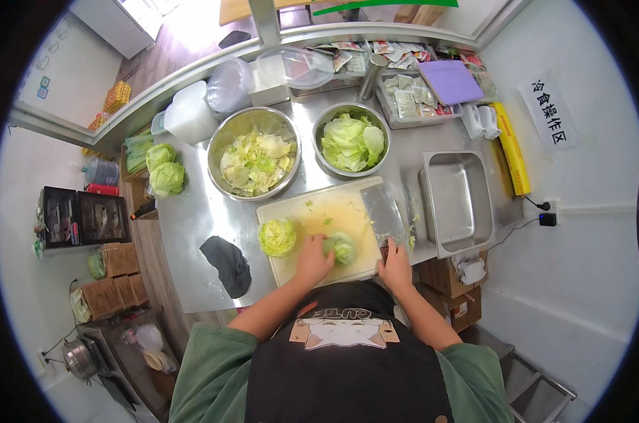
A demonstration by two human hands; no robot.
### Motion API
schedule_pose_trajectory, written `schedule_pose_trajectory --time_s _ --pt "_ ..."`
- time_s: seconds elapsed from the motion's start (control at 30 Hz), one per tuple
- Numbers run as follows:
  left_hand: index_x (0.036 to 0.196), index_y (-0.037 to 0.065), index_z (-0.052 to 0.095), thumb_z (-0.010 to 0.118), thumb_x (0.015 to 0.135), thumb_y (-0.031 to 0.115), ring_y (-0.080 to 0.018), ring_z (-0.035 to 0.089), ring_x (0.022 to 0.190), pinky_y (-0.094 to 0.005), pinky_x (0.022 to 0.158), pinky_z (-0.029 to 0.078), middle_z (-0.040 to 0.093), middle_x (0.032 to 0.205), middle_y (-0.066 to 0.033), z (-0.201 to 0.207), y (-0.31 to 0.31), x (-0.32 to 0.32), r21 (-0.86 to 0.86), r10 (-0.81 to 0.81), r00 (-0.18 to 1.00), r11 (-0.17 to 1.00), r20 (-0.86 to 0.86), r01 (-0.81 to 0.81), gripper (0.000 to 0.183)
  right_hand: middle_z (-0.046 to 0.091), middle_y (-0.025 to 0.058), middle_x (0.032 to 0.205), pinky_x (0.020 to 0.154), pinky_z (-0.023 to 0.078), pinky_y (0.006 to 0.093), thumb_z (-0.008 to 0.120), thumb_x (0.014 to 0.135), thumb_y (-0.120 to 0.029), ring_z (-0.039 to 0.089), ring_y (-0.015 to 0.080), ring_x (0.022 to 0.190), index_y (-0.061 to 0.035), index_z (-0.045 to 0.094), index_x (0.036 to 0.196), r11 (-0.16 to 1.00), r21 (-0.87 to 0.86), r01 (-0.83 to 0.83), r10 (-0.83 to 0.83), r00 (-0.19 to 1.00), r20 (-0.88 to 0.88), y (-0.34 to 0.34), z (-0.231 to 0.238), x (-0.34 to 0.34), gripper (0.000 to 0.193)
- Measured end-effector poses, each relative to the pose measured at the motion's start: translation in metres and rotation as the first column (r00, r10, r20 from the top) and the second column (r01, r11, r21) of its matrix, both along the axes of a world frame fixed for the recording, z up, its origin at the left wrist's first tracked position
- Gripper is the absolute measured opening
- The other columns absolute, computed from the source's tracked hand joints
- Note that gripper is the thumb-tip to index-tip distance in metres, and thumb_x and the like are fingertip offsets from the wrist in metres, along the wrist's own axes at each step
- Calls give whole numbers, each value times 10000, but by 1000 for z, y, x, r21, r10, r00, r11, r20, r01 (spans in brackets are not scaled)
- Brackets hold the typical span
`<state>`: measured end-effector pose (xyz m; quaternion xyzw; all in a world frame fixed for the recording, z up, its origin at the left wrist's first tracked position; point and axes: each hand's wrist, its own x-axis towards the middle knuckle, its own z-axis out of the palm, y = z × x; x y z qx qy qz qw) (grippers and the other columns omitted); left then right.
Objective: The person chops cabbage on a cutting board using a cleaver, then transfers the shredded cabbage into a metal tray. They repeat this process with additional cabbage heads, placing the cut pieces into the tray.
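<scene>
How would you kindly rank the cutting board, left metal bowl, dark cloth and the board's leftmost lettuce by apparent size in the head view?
1. Cutting board
2. Left metal bowl
3. Dark cloth
4. Board's leftmost lettuce

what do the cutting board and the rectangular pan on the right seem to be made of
Cutting board: probably plastic, matte and pale cream; no wood grain shows, though it may be too fine to see.
Rectangular pan: metal, likely stainless steel, smooth, judging by its grey sheen and bright reflections.
</scene>
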<state>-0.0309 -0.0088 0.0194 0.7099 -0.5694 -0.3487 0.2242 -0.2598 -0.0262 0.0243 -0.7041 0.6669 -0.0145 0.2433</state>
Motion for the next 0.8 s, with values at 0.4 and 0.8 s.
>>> schedule_pose_trajectory --time_s 0.4,0.8 --pt "997 6 453 574 782 138 -438 551 802 -495 710 467 461 959 -268 -7 -26 -16 -34 -318 944 946 88 322 280 585 225 955 750 460 457 559 811 -142 577 386 883 -25 439 1219 989 -6 150 -139 931 338 0 29 -11 441" --pt "987 13 465 553 764 129 -436 557 769 -494 691 476 465 946 -264 -6 -32 -16 19 -358 927 933 108 358 266 625 218 816 690 448 508 538 875 -189 591 419 796 -28 473 1048 985 153 -83 23 932 361 17 63 -5 245"
